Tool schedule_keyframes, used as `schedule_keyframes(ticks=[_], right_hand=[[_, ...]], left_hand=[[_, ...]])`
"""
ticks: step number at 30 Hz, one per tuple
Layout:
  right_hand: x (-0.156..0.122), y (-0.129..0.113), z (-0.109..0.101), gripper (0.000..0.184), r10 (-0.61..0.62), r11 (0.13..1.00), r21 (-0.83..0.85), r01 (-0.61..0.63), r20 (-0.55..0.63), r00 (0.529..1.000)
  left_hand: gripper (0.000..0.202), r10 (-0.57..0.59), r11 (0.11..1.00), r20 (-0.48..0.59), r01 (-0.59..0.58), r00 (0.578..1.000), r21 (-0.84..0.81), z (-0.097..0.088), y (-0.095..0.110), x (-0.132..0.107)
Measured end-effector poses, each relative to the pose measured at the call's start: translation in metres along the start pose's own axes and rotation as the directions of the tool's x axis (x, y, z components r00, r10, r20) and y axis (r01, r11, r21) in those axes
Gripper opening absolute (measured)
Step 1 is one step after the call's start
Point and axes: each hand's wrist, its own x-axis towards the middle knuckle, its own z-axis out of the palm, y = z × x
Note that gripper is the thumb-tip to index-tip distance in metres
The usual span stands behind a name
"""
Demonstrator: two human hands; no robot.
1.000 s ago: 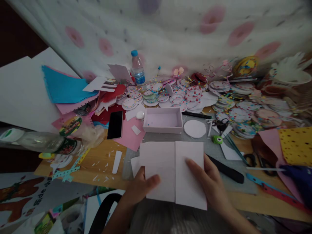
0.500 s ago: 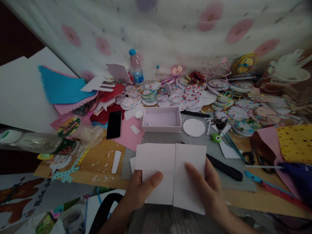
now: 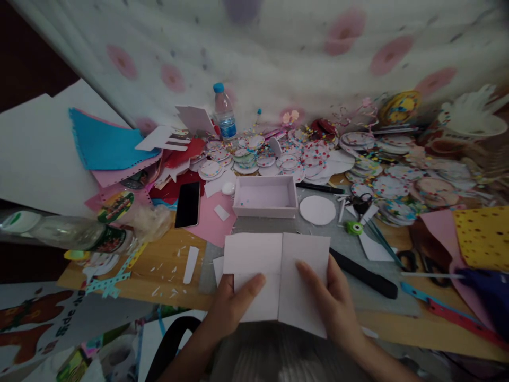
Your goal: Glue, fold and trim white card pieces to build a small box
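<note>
A folded white card (image 3: 260,254) is held between my two hands over the front of the table, its vertical crease near the middle. My left hand (image 3: 234,305) grips the lower left part, thumb on top and fingers behind. The right half is pinched by my right hand (image 3: 332,297), thumb lying across its face. A horizontal line crosses the card's left half. Just beyond it, an open white box (image 3: 265,209) sits on the grey cutting mat (image 3: 254,225). Beside the box lies a white paper oval (image 3: 317,210).
Decorated paper discs (image 3: 318,159) are piled along the back. A phone (image 3: 187,204) and a large plastic bottle (image 3: 71,233) lie left; a small bottle (image 3: 225,114) stands behind. A black-handled tool (image 3: 363,273), scissors (image 3: 427,265) and a green clip-like item (image 3: 353,227) lie right.
The card's right half has tilted inward and looks narrower. My right hand has moved slightly left with it. My left hand keeps nearly the same place.
</note>
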Motion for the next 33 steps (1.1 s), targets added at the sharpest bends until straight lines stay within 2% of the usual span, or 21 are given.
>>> schedule_keyframes(ticks=[3,6,8,10,11,12,13,14,15,16,17,18,20,22,25,29,31,33], right_hand=[[0.009,0.003,-0.002,0.036,0.017,0.999,-0.032,-0.016,0.014,1.0],[0.016,0.008,-0.01,0.032,-0.06,0.991,-0.114,0.07,0.081,0.995],[0.02,0.013,-0.02,0.026,-0.138,0.968,-0.187,0.166,0.158,0.978],[0.024,0.018,-0.036,0.021,-0.235,0.917,-0.288,0.276,0.17,0.957],[0.025,0.02,-0.046,0.019,-0.295,0.871,-0.365,0.329,0.146,0.944],[0.027,0.023,-0.056,0.018,-0.364,0.804,-0.463,0.372,0.11,0.925],[0.028,0.025,-0.067,0.018,-0.431,0.72,-0.568,0.399,0.085,0.898],[0.03,0.027,-0.077,0.02,-0.484,0.63,-0.659,0.411,0.081,0.872],[0.031,0.028,-0.087,0.022,-0.529,0.533,-0.735,0.418,0.096,0.843],[0.033,0.03,-0.096,0.024,-0.56,0.441,-0.79,0.427,0.129,0.818],[0.034,0.032,-0.103,0.027,-0.578,0.357,-0.826,0.435,0.17,0.798],[0.035,0.034,-0.11,0.029,-0.585,0.283,-0.851,0.443,0.213,0.783],[0.037,0.038,-0.119,0.032,-0.569,0.176,-0.878,0.445,0.278,0.774],[0.038,0.042,-0.125,0.034,-0.55,0.104,-0.899,0.425,0.304,0.778],[0.039,0.046,-0.128,0.034,-0.543,0.054,-0.918,0.393,0.303,0.783],[0.042,0.044,-0.13,0.029,-0.515,0.112,-0.915,0.389,0.281,0.81],[0.04,0.041,-0.129,0.027,-0.508,0.156,-0.9,0.406,0.279,0.815],[0.035,0.037,-0.127,0.027,-0.491,0.236,-0.887,0.397,0.244,0.836]], left_hand=[[0.053,0.001,0.991,-0.023,0.003,1.0,0.135,-0.008,0.001,0.01],[0.047,0.066,0.939,-0.054,-0.044,0.996,0.34,-0.023,0.009,0.015],[0.042,0.129,0.859,-0.073,-0.075,0.989,0.506,-0.03,0.017,0.015],[0.038,0.253,0.731,0.007,-0.196,0.968,0.654,-0.034,0.025,0.015],[0.033,0.34,0.642,0.102,-0.31,0.935,0.702,-0.033,0.029,0.015],[0.028,0.432,0.524,0.223,-0.444,0.874,0.726,-0.031,0.031,0.017],[0.028,0.509,0.378,0.351,-0.57,0.786,0.73,-0.028,0.031,0.02],[0.037,0.557,0.214,0.465,-0.66,0.688,0.72,-0.025,0.029,0.024],[0.047,0.573,0.05,0.56,-0.707,0.599,0.706,-0.021,0.025,0.029],[0.054,0.554,-0.094,0.636,-0.718,0.538,0.69,-0.016,0.02,0.035],[0.056,0.514,-0.2,0.688,-0.708,0.512,0.677,-0.013,0.013,0.041],[0.056,0.459,-0.265,0.728,-0.704,0.509,0.659,-0.01,0.005,0.046],[0.056,0.331,-0.286,0.763,-0.711,0.555,0.642,-0.008,-0.008,0.052],[0.067,0.222,-0.227,0.755,-0.72,0.617,0.655,-0.011,-0.016,0.053],[0.095,0.151,-0.136,0.717,-0.704,0.681,0.697,-0.022,-0.014,0.05],[0.109,0.174,-0.112,0.649,-0.64,0.74,0.76,-0.032,-0.004,0.053],[0.113,0.192,-0.11,0.636,-0.628,0.747,0.771,-0.031,-0.002,0.059],[0.117,0.19,-0.108,0.653,-0.646,0.733,0.756,-0.026,-0.001,0.067]])
